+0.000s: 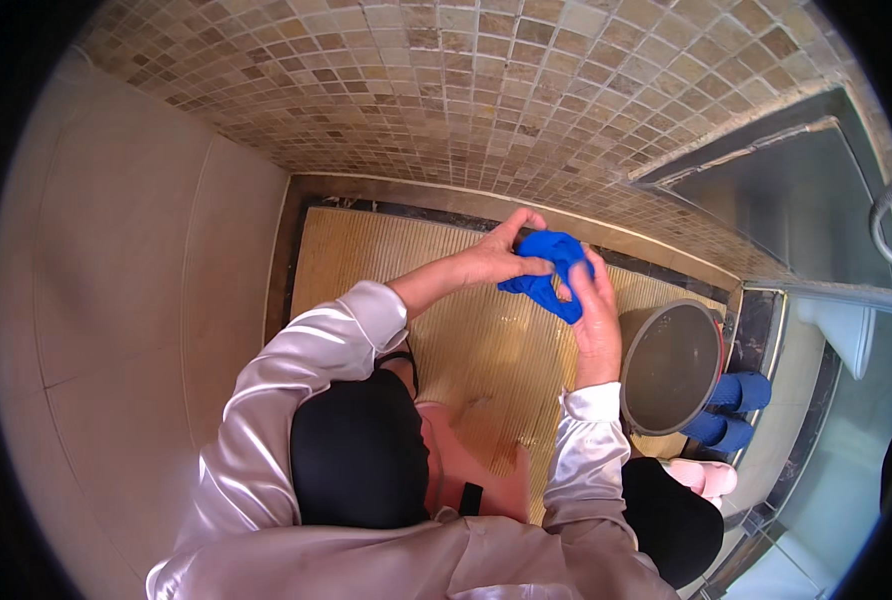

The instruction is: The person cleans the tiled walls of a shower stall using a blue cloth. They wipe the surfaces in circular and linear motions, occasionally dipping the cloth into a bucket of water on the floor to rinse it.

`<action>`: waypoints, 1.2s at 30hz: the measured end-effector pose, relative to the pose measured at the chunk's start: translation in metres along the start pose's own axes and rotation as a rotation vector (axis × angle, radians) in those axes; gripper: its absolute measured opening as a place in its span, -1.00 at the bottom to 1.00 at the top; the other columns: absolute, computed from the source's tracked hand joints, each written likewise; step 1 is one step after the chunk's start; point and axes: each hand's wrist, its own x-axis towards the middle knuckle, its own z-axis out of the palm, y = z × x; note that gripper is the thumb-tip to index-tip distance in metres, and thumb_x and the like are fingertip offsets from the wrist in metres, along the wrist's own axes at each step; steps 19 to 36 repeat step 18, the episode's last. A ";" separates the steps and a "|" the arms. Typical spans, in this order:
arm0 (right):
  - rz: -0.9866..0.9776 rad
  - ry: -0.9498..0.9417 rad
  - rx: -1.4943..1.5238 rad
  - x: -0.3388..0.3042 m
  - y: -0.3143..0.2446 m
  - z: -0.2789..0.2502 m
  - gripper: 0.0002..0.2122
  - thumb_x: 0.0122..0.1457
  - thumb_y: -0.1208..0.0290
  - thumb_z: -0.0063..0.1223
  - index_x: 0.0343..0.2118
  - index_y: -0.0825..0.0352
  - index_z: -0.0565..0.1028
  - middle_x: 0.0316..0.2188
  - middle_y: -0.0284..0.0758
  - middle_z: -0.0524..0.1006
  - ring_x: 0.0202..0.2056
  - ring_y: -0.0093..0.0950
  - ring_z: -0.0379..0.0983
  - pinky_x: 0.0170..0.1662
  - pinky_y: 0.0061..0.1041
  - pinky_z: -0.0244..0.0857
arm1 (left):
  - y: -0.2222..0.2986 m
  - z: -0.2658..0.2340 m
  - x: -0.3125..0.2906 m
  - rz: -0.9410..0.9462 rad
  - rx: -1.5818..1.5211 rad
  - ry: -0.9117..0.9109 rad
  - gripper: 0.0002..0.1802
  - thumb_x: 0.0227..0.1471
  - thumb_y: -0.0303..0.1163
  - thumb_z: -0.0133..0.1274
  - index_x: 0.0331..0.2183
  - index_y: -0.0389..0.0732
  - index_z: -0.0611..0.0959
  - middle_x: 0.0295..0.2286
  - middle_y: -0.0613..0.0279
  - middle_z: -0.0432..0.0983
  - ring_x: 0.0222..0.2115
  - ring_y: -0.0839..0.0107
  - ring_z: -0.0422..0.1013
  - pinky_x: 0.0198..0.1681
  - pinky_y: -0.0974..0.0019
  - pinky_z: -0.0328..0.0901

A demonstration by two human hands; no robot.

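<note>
A small bright blue cloth [538,282] is held up in front of me, bunched and folded, above the ribbed floor. My left hand [506,255] grips its upper left part, the thumb lying across the fabric and the index finger lifted. On the other side, my right hand [594,315] pinches the cloth's right edge, its moving fingers slightly blurred. A loose lower corner of the fabric hangs between the two hands. Whether the cloth is a garment or a rag I cannot tell.
A grey bucket [625,375] of murky water stands right of my right hand. Beyond it lie blue slippers [734,392] and pink slippers [716,478]. Pink plastic [504,490] shows between my knees. A mosaic tile wall [446,110] rises ahead, a plain wall [116,260] at left.
</note>
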 end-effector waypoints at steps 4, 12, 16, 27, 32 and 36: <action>-0.057 0.050 -0.373 0.015 0.020 -0.015 -0.70 0.21 0.49 0.16 0.01 0.33 0.46 -0.19 -0.44 0.51 -0.16 -0.56 0.45 -0.07 -0.59 0.33 | -0.036 -0.014 0.020 0.030 -0.026 -0.003 -0.66 0.24 -0.39 -0.02 0.03 -0.21 0.56 -0.16 0.33 0.56 -0.19 0.55 0.44 -0.07 0.42 0.35; 0.006 0.068 -0.229 0.035 0.031 -0.032 -0.73 0.10 0.60 0.08 -0.10 0.40 0.55 -0.21 -0.38 0.58 -0.18 -0.55 0.50 -0.04 -0.62 0.34 | -0.054 -0.032 0.017 0.331 0.039 0.128 -0.67 0.12 -0.47 0.00 -0.08 -0.27 0.66 -0.24 0.23 0.59 -0.24 0.47 0.48 -0.14 0.36 0.39; 0.009 -0.060 -0.268 0.042 0.017 -0.034 -0.69 0.11 0.61 0.03 -0.04 0.40 0.52 -0.22 -0.36 0.59 -0.20 -0.58 0.51 -0.05 -0.60 0.36 | -0.028 -0.040 0.003 0.029 -0.050 0.010 -0.68 0.15 -0.43 0.01 -0.07 -0.25 0.66 -0.22 0.20 0.61 -0.24 0.49 0.48 -0.12 0.40 0.38; -0.075 -0.016 -0.413 0.048 0.019 -0.039 -0.68 0.15 0.63 0.00 -0.01 0.33 0.52 -0.22 -0.37 0.58 -0.19 -0.60 0.49 -0.08 -0.59 0.38 | -0.023 -0.041 0.001 -0.060 -0.221 -0.034 -0.65 0.21 -0.40 0.01 0.01 -0.23 0.61 -0.12 0.18 0.57 -0.11 0.47 0.43 0.06 0.38 0.26; -0.075 -0.016 -0.413 0.048 0.019 -0.039 -0.68 0.15 0.63 0.00 -0.01 0.33 0.52 -0.22 -0.37 0.58 -0.19 -0.60 0.49 -0.08 -0.59 0.38 | -0.023 -0.041 0.001 -0.060 -0.221 -0.034 -0.65 0.21 -0.40 0.01 0.01 -0.23 0.61 -0.12 0.18 0.57 -0.11 0.47 0.43 0.06 0.38 0.26; -0.075 -0.016 -0.413 0.048 0.019 -0.039 -0.68 0.15 0.63 0.00 -0.01 0.33 0.52 -0.22 -0.37 0.58 -0.19 -0.60 0.49 -0.08 -0.59 0.38 | -0.023 -0.041 0.001 -0.060 -0.221 -0.034 -0.65 0.21 -0.40 0.01 0.01 -0.23 0.61 -0.12 0.18 0.57 -0.11 0.47 0.43 0.06 0.38 0.26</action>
